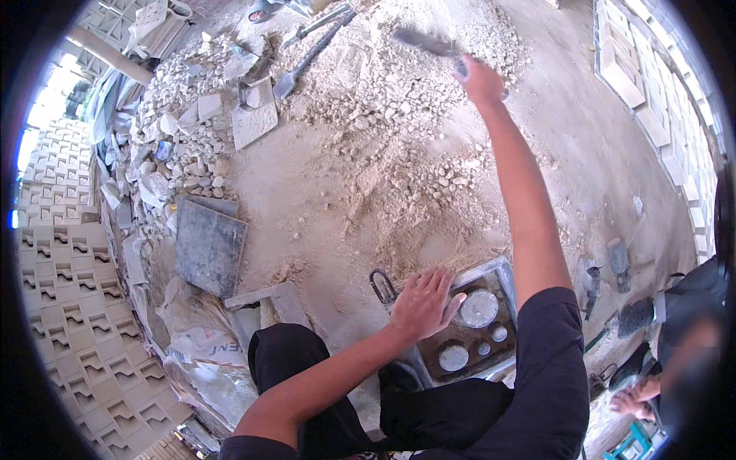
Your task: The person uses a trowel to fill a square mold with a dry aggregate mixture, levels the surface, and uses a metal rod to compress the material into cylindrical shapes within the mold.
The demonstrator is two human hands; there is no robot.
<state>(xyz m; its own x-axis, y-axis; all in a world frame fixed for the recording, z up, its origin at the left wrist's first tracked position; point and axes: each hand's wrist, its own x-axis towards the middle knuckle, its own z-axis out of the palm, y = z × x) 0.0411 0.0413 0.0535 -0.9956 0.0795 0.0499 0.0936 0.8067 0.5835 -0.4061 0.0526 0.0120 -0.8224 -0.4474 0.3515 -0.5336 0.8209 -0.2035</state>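
Observation:
My right hand (481, 83) reaches far forward and grips the handle of a trowel (423, 41). Its grey blade, smeared by motion, is over the heap of pale crumbly mix (395, 96). Close to my knees is a square metal mould (483, 271) with a brown bed. Round pale discs stand in it, a large one (479, 309), a middling one (453, 356) and smaller ones (498, 333). My left hand (422, 305) lies with fingers extended on the mould's left rim, its thumb near the large disc. Beside that hand a dark metal loop handle (381, 286) sticks up.
A shovel (287, 83) lies at the far left of the heap, near a pale slab (254, 123). Rubble (192, 157) and a dark square board (208, 247) lie to the left. Patterned blocks (73, 268) are stacked beyond. Another person's hand (635, 397) shows at lower right.

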